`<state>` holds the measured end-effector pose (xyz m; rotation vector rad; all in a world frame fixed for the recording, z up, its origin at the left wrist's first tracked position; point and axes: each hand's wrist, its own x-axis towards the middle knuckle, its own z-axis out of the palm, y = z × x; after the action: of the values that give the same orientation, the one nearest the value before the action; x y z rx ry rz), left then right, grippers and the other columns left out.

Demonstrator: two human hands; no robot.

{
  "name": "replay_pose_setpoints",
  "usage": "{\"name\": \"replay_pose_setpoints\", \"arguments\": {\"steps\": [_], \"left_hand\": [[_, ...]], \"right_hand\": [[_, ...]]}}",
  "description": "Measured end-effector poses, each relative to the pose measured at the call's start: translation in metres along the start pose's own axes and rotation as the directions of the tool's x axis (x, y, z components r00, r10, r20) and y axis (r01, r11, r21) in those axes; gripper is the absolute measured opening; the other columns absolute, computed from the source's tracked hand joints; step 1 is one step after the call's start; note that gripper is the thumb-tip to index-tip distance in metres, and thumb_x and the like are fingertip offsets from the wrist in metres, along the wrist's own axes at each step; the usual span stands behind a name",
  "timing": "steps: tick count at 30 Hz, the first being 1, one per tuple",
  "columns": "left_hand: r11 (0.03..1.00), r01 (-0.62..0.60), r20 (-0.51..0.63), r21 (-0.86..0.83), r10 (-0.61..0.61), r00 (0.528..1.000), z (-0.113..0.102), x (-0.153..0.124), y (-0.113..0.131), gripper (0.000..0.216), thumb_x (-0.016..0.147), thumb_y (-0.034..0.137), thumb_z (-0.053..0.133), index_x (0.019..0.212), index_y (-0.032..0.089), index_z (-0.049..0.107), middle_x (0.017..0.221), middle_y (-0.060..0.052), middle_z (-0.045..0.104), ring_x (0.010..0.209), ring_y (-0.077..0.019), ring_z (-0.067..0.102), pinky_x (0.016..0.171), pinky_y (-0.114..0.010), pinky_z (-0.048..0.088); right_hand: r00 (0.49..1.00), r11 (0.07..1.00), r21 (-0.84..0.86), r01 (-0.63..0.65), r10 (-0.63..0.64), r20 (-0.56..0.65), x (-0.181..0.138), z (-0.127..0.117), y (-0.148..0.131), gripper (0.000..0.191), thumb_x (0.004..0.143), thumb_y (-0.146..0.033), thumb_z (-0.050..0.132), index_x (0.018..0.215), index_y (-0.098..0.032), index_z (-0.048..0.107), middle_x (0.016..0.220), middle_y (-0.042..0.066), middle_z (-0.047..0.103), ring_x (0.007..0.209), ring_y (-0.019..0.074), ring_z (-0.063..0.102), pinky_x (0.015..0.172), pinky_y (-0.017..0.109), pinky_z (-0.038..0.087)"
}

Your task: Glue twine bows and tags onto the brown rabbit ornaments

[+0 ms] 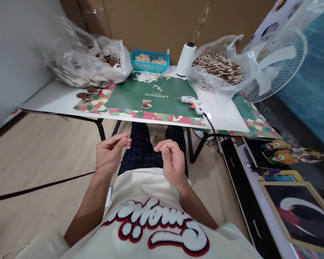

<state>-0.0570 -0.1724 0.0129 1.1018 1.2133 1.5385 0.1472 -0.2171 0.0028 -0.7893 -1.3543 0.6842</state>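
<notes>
My left hand (111, 151) is raised over my lap, thumb and fingertips pinched together; anything between them is too small to make out. Across a gap, my right hand (173, 160) has its fingers curled toward the thumb, and what they may hold is hidden. Beyond both hands, on the table, lies a small brown and white felt piece with a bow (146, 104). Behind it are some loose cream bows (158, 87) and a pile of small white pieces (145, 76). A white glue gun (190, 100) rests to the right.
Brown felt pieces (83, 96) lie at the left, before a plastic bag (70, 72). At the back stand a blue basket (150, 67) and a white thread cone (185, 60). A full plastic bag (218, 88) and a fan (279, 64) are at the right. The glue gun's cord (212, 126) hangs over the table edge.
</notes>
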Motion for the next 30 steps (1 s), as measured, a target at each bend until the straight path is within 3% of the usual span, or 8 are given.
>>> {"name": "replay_pose_setpoints", "arguments": {"steps": [3,5,9,12,15,19,22,30], "left_hand": [[0.933,-0.082,-0.106,0.351,0.126,0.986,-0.021,0.009,0.001,0.033,0.079,0.049,0.083,0.086,0.016,0.083,0.065,-0.002,0.07,0.052,-0.0115,0.056,0.052,-0.026,0.046],[0.741,-0.052,-0.186,0.67,0.236,0.954,-0.044,0.017,0.001,0.034,0.086,0.049,0.075,0.082,0.016,0.079,0.062,-0.002,0.066,0.057,-0.0143,0.058,0.059,-0.028,0.049],[0.314,0.118,-0.203,0.942,0.253,0.946,-0.099,0.025,-0.005,0.022,0.087,0.031,0.072,0.095,0.011,0.075,0.116,-0.02,0.075,0.12,-0.0432,0.066,0.108,-0.066,0.045],[0.198,0.306,-0.34,0.931,0.166,0.926,-0.137,0.023,-0.017,0.079,0.081,0.018,0.074,0.155,0.01,0.046,0.174,-0.028,0.024,0.16,-0.0591,0.015,0.12,-0.084,0.013],[0.233,0.35,-0.357,0.907,-0.012,0.934,-0.161,0.017,-0.039,0.099,0.089,0.023,0.065,0.168,0.0,0.01,0.158,-0.034,0.048,0.156,-0.0523,0.034,0.123,-0.083,0.009],[0.408,0.227,-0.151,0.884,-0.21,0.966,-0.153,0.005,-0.085,0.061,0.088,0.046,0.066,0.136,0.007,0.064,0.138,-0.025,0.068,0.128,-0.0405,0.065,0.112,-0.059,0.05],[0.586,0.145,0.053,0.797,-0.308,0.95,-0.12,-0.011,-0.125,0.056,0.085,0.067,0.067,0.105,0.016,0.077,0.104,-0.013,0.078,0.089,-0.0259,0.074,0.081,-0.038,0.062],[0.778,0.069,0.217,0.624,-0.258,0.942,-0.083,-0.022,-0.177,0.044,0.083,0.06,0.081,0.095,0.017,0.08,0.099,-0.009,0.076,0.091,-0.0217,0.072,0.083,-0.036,0.06]], "right_hand": [[0.998,0.998,-0.034,-0.054,0.055,0.018,-0.004,0.002,0.017,0.034,0.113,-0.032,0.041,0.083,-0.024,0.054,0.076,0.001,0.062,0.071,0.0159,0.061,0.068,0.031,0.05],[0.984,0.978,-0.118,-0.172,0.175,0.017,-0.003,0.015,0.039,0.04,0.114,-0.036,0.037,0.081,-0.023,0.055,0.072,0.001,0.06,0.067,0.0159,0.057,0.068,0.031,0.049],[0.916,0.947,-0.191,-0.257,0.302,0.265,0.011,0.066,0.101,0.014,0.1,-0.034,0.067,0.105,-0.023,0.073,0.1,0.005,0.075,0.093,0.02,0.068,0.089,0.033,0.056],[0.62,0.919,-0.269,-0.29,0.394,0.679,0.02,0.09,0.143,0.051,0.082,-0.014,0.081,0.132,-0.024,0.072,0.13,0.009,0.075,0.119,0.0231,0.069,0.106,0.036,0.053],[0.547,0.878,-0.346,-0.331,0.477,0.687,0.015,0.083,0.17,0.048,0.087,-0.008,0.074,0.134,-0.017,0.072,0.137,0.016,0.071,0.119,0.0257,0.069,0.107,0.042,0.052],[0.489,0.836,-0.357,-0.417,0.537,0.687,-0.004,0.06,0.18,0.017,0.09,-0.023,0.079,0.105,-0.016,0.081,0.107,0.01,0.079,0.094,0.0206,0.073,0.09,0.035,0.057],[0.402,0.785,-0.352,-0.51,0.579,0.71,-0.008,0.049,0.184,0.024,0.092,-0.037,0.079,0.081,-0.016,0.079,0.075,0.004,0.076,0.068,0.0148,0.069,0.069,0.026,0.056],[0.551,0.717,-0.306,-0.626,0.684,0.477,-0.003,0.033,0.186,0.025,0.097,-0.042,0.067,0.096,-0.018,0.075,0.099,0.008,0.079,0.089,0.0178,0.072,0.082,0.029,0.058]]}}
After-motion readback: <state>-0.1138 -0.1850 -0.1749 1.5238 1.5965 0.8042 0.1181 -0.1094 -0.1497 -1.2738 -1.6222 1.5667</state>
